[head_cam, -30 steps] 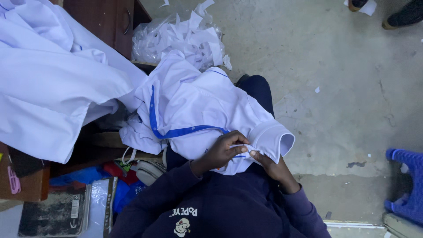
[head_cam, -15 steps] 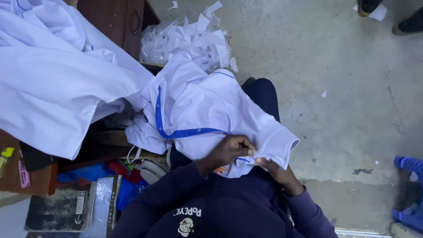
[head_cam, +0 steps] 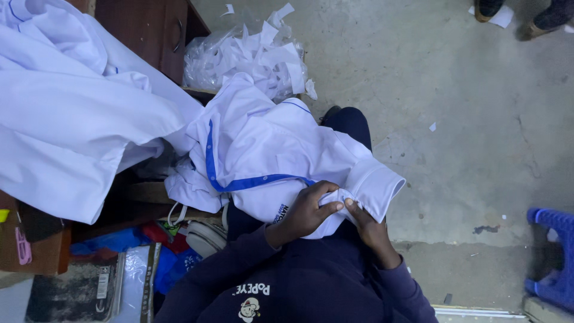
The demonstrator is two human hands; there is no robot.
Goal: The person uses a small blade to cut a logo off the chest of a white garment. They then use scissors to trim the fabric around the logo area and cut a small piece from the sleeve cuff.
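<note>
L hand [head_cam: 306, 212] + R hand [head_cam: 366, 222] pinching white shirt [head_cam: 281, 149], on lap

Lying across the person's lap [head_cam: 350, 128]: a white shirt with blue trim [head_cam: 281, 155]. Spreading underneath: a grey concrete floor [head_cam: 454, 107], bearing small paper scraps [head_cam: 433, 127], a heap of white cuttings in clear plastic [head_cam: 248, 57] and a blue plastic stool [head_cam: 553, 257].

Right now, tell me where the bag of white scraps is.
In the head view, the bag of white scraps sits top centre on the floor, beside the wooden cabinet, just beyond the white shirt.
</note>
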